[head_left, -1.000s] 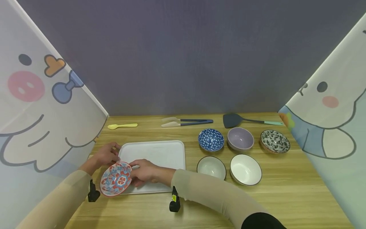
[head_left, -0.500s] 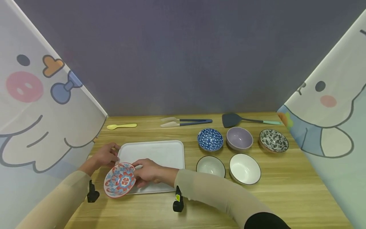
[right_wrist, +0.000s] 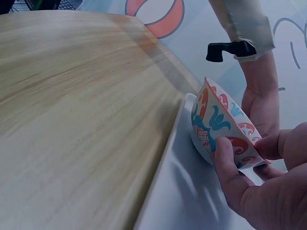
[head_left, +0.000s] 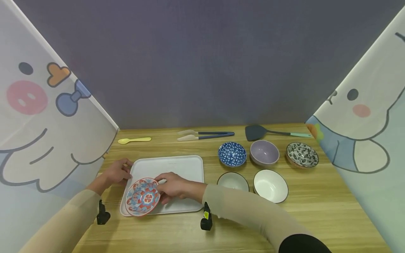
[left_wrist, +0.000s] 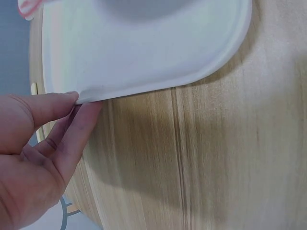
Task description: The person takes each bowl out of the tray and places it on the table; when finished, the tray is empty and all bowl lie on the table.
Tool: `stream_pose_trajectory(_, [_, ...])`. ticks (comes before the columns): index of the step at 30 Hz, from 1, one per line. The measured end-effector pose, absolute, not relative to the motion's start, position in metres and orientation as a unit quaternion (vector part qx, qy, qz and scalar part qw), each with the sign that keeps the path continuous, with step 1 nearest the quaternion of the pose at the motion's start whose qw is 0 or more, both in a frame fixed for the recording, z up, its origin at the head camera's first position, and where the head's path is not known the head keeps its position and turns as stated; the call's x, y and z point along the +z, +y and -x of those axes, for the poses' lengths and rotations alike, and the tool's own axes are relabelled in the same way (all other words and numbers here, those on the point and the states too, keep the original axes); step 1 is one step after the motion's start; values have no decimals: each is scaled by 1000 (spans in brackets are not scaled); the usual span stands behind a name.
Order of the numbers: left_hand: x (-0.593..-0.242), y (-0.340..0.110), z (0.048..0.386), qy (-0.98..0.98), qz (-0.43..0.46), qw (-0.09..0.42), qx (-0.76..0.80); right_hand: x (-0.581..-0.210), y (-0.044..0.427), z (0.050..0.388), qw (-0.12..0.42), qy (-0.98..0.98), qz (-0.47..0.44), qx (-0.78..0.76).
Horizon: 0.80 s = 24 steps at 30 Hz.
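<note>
My right hand [head_left: 172, 186] grips the rim of a red-and-blue patterned bowl [head_left: 143, 197] from its right side. The bowl is tilted, low over the left part of a white tray [head_left: 186, 165]. In the right wrist view the thumb and fingers hold the patterned bowl [right_wrist: 216, 122] by its rim and outer wall. Whether its base touches the tray is unclear. My left hand [head_left: 118, 172] is at the tray's left edge. Seen from the left wrist, that hand [left_wrist: 43, 143] pinches the tray's rim [left_wrist: 139, 91] between thumb and fingers.
Right of the tray stand a blue patterned bowl [head_left: 232, 154], a purple bowl [head_left: 264, 153], a black-and-white floral bowl [head_left: 302, 155], a grey-white bowl [head_left: 233, 181] and a white bowl [head_left: 270, 186]. Behind lie a yellow spoon [head_left: 134, 140], tongs [head_left: 209, 135] and a spatula [head_left: 256, 133].
My right hand has carried the patterned bowl rightward, from over the tray's left edge to farther over the tray. The left hand has stayed at the tray's left edge.
</note>
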<state>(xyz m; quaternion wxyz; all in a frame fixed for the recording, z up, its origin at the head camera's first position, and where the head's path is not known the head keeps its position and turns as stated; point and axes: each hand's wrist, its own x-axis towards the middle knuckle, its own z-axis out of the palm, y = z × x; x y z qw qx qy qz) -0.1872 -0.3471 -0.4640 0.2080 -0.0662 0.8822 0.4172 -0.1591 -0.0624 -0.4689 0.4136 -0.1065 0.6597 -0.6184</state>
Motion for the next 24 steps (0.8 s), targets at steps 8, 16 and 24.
stream_pose_trajectory(8, [-466, -348, 188, 887, 70, 209, 405, -458, -39, 169, 420, 654, 113, -620])
stream_pose_trajectory(16, [-467, -349, 191, 887, 70, 208, 407, -445, -11, 175, 409, 659, 110, -622])
stream_pose_trajectory(24, [-467, -351, 192, 889, 74, 215, 399, -438, 17, 184, 400, 658, 99, -630])
